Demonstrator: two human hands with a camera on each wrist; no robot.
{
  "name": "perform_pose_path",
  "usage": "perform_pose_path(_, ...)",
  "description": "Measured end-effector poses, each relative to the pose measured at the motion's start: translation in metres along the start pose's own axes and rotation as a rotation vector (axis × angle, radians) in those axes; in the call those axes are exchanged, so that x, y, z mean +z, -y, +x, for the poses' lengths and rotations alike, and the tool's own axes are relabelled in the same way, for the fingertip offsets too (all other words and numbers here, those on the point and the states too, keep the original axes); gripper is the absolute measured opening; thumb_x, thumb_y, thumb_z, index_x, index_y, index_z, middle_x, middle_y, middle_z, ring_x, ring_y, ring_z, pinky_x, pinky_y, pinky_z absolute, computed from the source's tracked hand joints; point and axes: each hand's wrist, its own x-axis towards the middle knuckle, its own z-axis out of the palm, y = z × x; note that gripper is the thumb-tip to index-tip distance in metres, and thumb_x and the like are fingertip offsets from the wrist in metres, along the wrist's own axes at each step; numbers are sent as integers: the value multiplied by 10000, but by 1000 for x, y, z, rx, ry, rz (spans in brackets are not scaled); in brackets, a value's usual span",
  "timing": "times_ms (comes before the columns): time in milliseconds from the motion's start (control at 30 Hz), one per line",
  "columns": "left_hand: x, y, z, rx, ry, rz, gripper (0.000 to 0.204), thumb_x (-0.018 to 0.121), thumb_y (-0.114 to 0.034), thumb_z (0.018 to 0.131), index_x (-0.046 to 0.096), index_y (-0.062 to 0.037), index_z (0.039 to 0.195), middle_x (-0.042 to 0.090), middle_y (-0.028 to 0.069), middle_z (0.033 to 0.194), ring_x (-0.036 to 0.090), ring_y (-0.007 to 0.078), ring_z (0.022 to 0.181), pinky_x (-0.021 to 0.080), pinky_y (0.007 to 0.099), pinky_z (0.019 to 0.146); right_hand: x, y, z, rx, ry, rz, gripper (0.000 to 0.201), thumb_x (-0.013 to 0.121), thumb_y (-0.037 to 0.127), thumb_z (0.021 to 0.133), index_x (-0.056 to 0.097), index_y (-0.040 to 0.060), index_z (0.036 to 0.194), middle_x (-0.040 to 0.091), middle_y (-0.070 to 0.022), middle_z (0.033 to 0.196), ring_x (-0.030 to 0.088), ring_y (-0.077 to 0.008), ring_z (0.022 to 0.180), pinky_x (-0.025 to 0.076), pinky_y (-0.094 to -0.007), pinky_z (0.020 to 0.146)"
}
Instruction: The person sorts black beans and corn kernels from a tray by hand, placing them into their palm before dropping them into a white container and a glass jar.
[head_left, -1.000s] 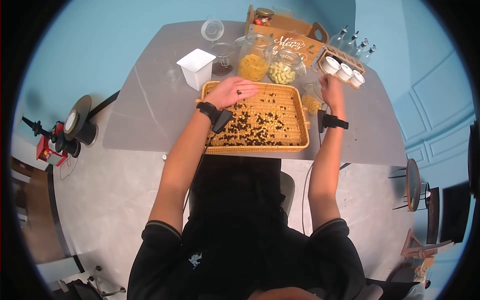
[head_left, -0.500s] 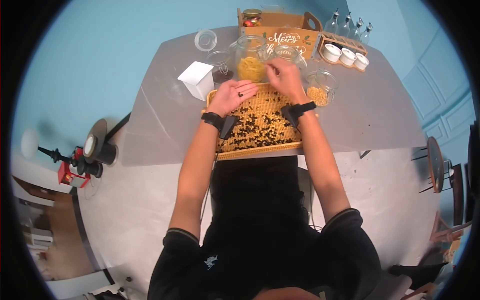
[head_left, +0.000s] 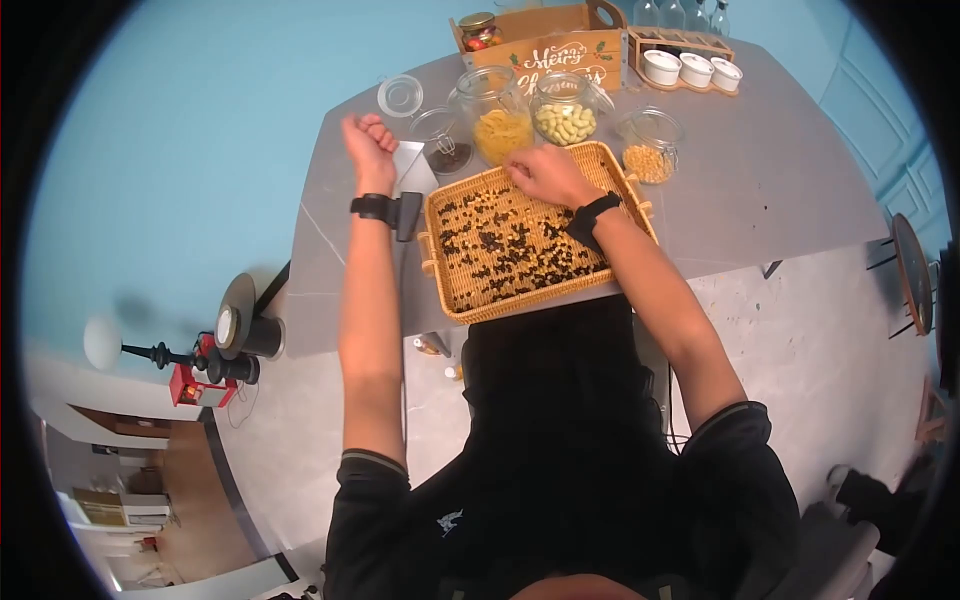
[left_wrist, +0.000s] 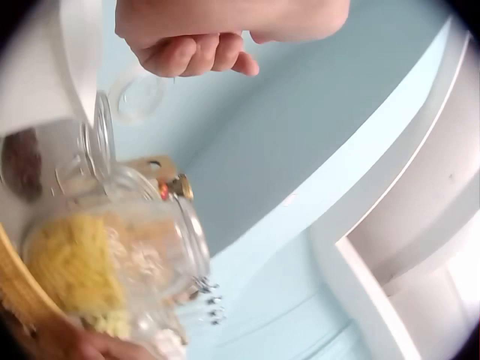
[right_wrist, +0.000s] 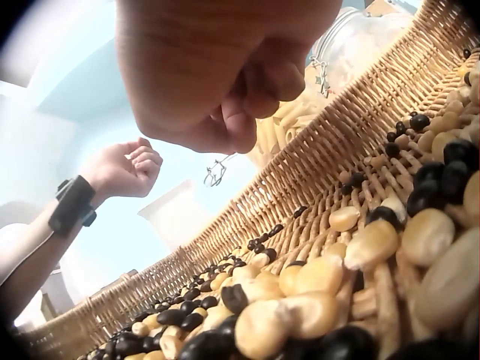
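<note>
A wicker tray (head_left: 530, 290) holds scattered black beans (right_wrist: 427, 184) and yellow kernels (right_wrist: 371, 244). My left hand (head_left: 370, 150) is raised left of the tray, over the side of a white container (head_left: 417, 170) partly hidden behind the wrist device. Its fingers curl inward in the left wrist view (left_wrist: 199, 49), and no item shows in them. My right hand (head_left: 550, 175) hovers over the tray near its back rim, fingers curled down. In the right wrist view that hand (right_wrist: 225, 75) is above the beans; whether anything lies inside the fingers is hidden.
Behind the tray stand glass jars of yellow pasta (head_left: 500, 132), pale green pieces (head_left: 565, 122) and dark contents (head_left: 448, 157). A jar of yellow kernels (head_left: 648, 163) is at the right. Farther back are a wooden crate (head_left: 550, 65) and white cups (head_left: 697, 70).
My left hand has moved left from over the tray to beside the white container, its fingers now curled. My right hand went from the kernel jar at the right to the tray's back edge.
</note>
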Motion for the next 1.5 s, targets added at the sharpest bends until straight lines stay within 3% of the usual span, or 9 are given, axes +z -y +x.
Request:
perform_pose_path(167,-18,-6,24,-152,-16,291,635,292,-555,1053,638,-26,995,612,62,759,573,199,704,453,305,721,-5,-3,-1,-11,22,30,160,606,174,875,734,80,892,718,-161,815,688,-363,781,537,-486,736)
perform_pose_path(200,-21,-9,26,-177,21,394,726,222,-575,1064,661,-5,1157,725,124,986,658,226,924,472,332,887,-3,-5,0,-2,32,52,164,597,172,878,736,85,889,720,-159,823,693,-366,794,535,-494,748)
perform_pose_path(400,-3,-14,1,-139,124,556,814,94,-577,1078,631,-8,1302,691,151,1283,559,223,1268,270,407,1172,1,-11,-2,33,137,32,167,591,159,872,741,87,891,727,-157,840,685,-370,776,541,-473,720)
perform_pose_path(600,7,-5,-16,108,73,484,742,162,-515,1092,615,32,1306,671,197,1299,554,253,1287,353,380,1118,2,-17,-3,130,507,163,178,742,209,822,754,78,942,727,-117,810,689,-291,761,538,-414,702)
perform_pose_path(733,27,14,-46,166,-4,177,560,306,-400,1080,623,52,1174,692,173,1125,639,246,1059,490,362,890,4,-1,-8,127,628,300,496,919,329,680,730,22,1021,713,-111,884,680,-248,812,530,-385,725)
perform_pose_path(800,33,31,-53,45,-56,-52,500,356,-381,1059,619,38,1133,673,137,1035,626,251,968,495,368,871,4,5,-9,89,772,391,643,975,363,604,710,-8,1057,696,-122,948,671,-251,864,525,-371,752)
perform_pose_path(1033,55,95,-64,-242,-105,-451,390,431,-373,1033,600,-23,1003,573,73,820,571,226,793,490,353,746,17,6,-15,-212,687,387,598,977,230,577,697,-5,1049,640,-125,935,644,-265,901,512,-354,788)
perform_pose_path(1233,42,127,-60,-282,183,-184,423,449,-413,1059,608,-32,966,574,56,752,594,201,741,491,316,713,16,14,-14,-133,708,427,159,811,78,779,731,-1,891,708,-102,778,670,-207,727,525,-327,700)
perform_pose_path(1500,37,133,-69,-448,219,2,417,406,-326,1092,642,19,1089,693,107,944,682,219,903,572,340,835,-8,0,-5,80,310,287,136,771,98,834,773,29,950,739,-153,868,702,-243,769,550,-352,731)
